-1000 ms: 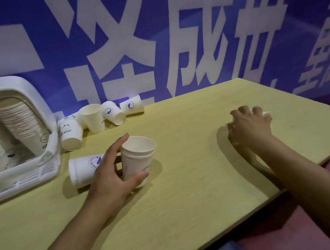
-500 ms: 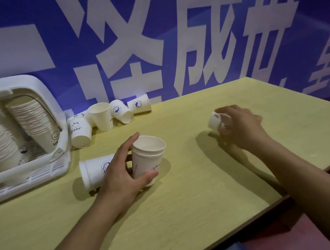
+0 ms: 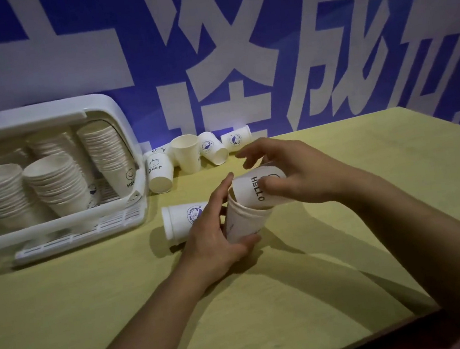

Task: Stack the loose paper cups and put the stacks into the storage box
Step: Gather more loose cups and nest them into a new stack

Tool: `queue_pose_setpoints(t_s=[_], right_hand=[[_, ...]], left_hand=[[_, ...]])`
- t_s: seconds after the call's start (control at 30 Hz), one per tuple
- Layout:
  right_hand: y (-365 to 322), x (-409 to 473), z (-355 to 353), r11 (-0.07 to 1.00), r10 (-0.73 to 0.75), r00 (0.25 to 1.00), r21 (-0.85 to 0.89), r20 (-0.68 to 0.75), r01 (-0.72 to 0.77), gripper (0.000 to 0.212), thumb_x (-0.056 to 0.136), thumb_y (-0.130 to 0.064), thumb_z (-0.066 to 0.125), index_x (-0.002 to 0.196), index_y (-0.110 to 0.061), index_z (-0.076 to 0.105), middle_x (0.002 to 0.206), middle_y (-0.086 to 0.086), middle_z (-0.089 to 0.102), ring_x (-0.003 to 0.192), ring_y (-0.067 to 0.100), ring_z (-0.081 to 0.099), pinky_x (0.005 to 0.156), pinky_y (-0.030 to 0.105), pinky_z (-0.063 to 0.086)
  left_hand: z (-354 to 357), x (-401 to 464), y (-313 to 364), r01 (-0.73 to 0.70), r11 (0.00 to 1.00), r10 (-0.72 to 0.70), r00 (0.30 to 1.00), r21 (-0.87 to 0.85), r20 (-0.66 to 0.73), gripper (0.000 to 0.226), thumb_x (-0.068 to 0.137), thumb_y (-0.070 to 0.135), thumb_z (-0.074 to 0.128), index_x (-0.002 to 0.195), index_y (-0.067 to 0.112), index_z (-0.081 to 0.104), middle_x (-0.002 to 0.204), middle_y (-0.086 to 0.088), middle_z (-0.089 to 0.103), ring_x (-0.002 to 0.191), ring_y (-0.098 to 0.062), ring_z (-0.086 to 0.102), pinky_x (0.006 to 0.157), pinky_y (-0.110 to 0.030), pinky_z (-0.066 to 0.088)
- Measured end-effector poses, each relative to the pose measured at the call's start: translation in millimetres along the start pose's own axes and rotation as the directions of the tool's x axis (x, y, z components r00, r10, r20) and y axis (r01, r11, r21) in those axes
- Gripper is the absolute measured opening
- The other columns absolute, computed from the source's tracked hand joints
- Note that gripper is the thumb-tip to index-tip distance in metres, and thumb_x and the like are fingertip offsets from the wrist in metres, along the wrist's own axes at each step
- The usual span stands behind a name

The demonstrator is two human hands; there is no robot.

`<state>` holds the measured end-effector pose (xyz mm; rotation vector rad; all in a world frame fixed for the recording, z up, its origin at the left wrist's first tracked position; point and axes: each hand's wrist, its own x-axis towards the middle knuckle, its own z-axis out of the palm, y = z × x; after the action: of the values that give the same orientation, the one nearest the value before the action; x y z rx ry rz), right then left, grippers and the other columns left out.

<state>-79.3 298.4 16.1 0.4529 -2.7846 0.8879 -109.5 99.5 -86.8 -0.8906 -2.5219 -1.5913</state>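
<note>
Right now the left hand (image 3: 218, 244) grips the upright cup (image 3: 243, 225) on the table (image 3: 94, 311), while the right hand (image 3: 297, 176) pinches the HELLO cup (image 3: 255, 191), tilted, half-entered. Better to straighten it over the rim, then press down gently.

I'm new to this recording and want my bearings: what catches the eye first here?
At the middle, the right hand tips a HELLO cup into the mouth of the cup that the left hand grips on the yellow table. At left, a white storage box holds tall cup stacks. Behind the hands, loose cups lie scattered against the blue banner.
</note>
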Motion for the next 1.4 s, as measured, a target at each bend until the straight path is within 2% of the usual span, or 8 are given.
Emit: queue_pose_setpoints(t_s=[0.2, 0.37, 0.6, 0.73, 0.93, 1.1, 1.2, 1.4], right_hand=[[-11.0, 26.6, 6.9, 0.995, -0.036, 0.994, -0.093, 0.103, 0.046, 0.061, 0.087, -0.036, 0.063, 0.144, -0.034, 0.041, 0.122, -0.014, 0.053, 0.095, 0.004, 0.053, 0.081, 0.022, 0.044], [-16.9, 40.4, 48.9, 0.973, -0.085, 0.983, 0.227, 0.165, 0.046, 0.050, 0.102, -0.030, 0.051, 0.150, -0.029, 0.036, 0.135, -0.009, 0.048, 0.110, 0.002, 0.051, 0.086, 0.017, 0.045], [2.0, 71.4, 31.1, 0.867, 0.134, 0.925, 0.493, -0.355, 0.064, 0.028, 0.105, -0.018, 0.043, 0.128, -0.025, 0.058, 0.114, -0.010, 0.063, 0.103, 0.009, 0.062, 0.089, 0.034, 0.056], [19.2, 72.5, 79.2, 0.976, -0.054, 0.998, 0.209, -0.041, 0.061, 0.036, 0.098, -0.026, 0.058, 0.133, -0.032, 0.055, 0.125, -0.017, 0.060, 0.111, 0.003, 0.057, 0.090, 0.031, 0.053], [22.3, 66.6, 124.6, 0.969, -0.106, 0.972, 0.241, 0.211, 0.053, 0.048, 0.085, -0.025, 0.075, 0.122, -0.041, 0.048, 0.107, -0.028, 0.059, 0.095, -0.009, 0.059, 0.081, 0.015, 0.047], [33.8, 65.0, 112.0, 0.979, -0.011, 0.997, 0.204, -0.074, 0.026, 0.078, 0.081, -0.034, 0.078, 0.146, -0.035, 0.035, 0.121, -0.009, 0.059, 0.098, 0.008, 0.063, 0.086, 0.032, 0.056], [45.8, 61.7, 88.9, 0.940, 0.114, 0.954, 0.340, -0.277, -0.014, 0.085, 0.085, -0.030, 0.076, 0.150, -0.043, 0.022, 0.132, -0.007, 0.049, 0.107, 0.012, 0.059, 0.076, 0.016, 0.054], [32.6, 50.1, 69.4, 0.797, 0.168, 0.905, 0.594, -0.392, 0.109, 0.081, 0.091, -0.024, 0.070, 0.149, -0.050, 0.019, 0.127, -0.010, 0.043, 0.106, 0.007, 0.058, 0.069, 0.012, 0.053]], left_hand=[[-2.2, 0.0, -2.0, -0.014, 0.998, 0.014, 1.000, 0.062, 0.005, 0.087, 0.069, 0.037, 0.090, 0.116, 0.078, 0.030, 0.116, 0.024, 0.058, 0.100, 0.003, 0.060, 0.079, -0.019, 0.053], [-0.8, 0.5, -6.8, -0.002, 0.998, 0.002, 1.000, 0.061, -0.008, 0.088, 0.060, 0.057, 0.081, 0.133, 0.054, 0.032, 0.113, 0.018, 0.061, 0.097, 0.001, 0.062, 0.083, -0.036, 0.058], [-42.3, -1.7, 1.4, -0.098, 0.990, 0.068, 0.961, -0.101, -0.268, 0.082, 0.061, 0.048, 0.084, 0.129, 0.061, 0.041, 0.121, 0.025, 0.059, 0.104, -0.003, 0.064, 0.076, -0.022, 0.058], [-64.3, -0.5, -1.4, -0.125, 0.982, 0.056, 0.911, -0.145, -0.408, 0.078, 0.063, 0.049, 0.079, 0.131, 0.059, 0.043, 0.126, 0.009, 0.063, 0.108, -0.012, 0.065, 0.074, -0.036, 0.062], [-66.0, -0.7, -9.0, -0.118, 0.980, 0.031, 0.886, -0.161, -0.462, 0.085, 0.067, 0.046, 0.080, 0.143, 0.050, 0.041, 0.132, 0.002, 0.063, 0.116, -0.021, 0.064, 0.083, -0.054, 0.060], [-67.0, 0.8, -10.6, -0.157, 0.969, 0.048, 0.877, -0.191, -0.478, 0.083, 0.066, 0.046, 0.078, 0.140, 0.055, 0.041, 0.134, 0.002, 0.062, 0.117, -0.019, 0.064, 0.077, -0.029, 0.059], [-66.0, 0.9, -13.0, -0.142, 0.971, 0.046, 0.900, -0.192, -0.434, 0.084, 0.065, 0.046, 0.078, 0.140, 0.055, 0.041, 0.134, 0.002, 0.062, 0.116, -0.018, 0.063, 0.076, -0.026, 0.057], [-50.8, -2.2, -7.3, 0.019, 0.999, -0.025, 0.979, -0.030, -0.200, 0.089, 0.062, 0.054, 0.076, 0.134, 0.076, 0.028, 0.119, 0.046, 0.051, 0.105, 0.012, 0.057, 0.072, -0.012, 0.053]])
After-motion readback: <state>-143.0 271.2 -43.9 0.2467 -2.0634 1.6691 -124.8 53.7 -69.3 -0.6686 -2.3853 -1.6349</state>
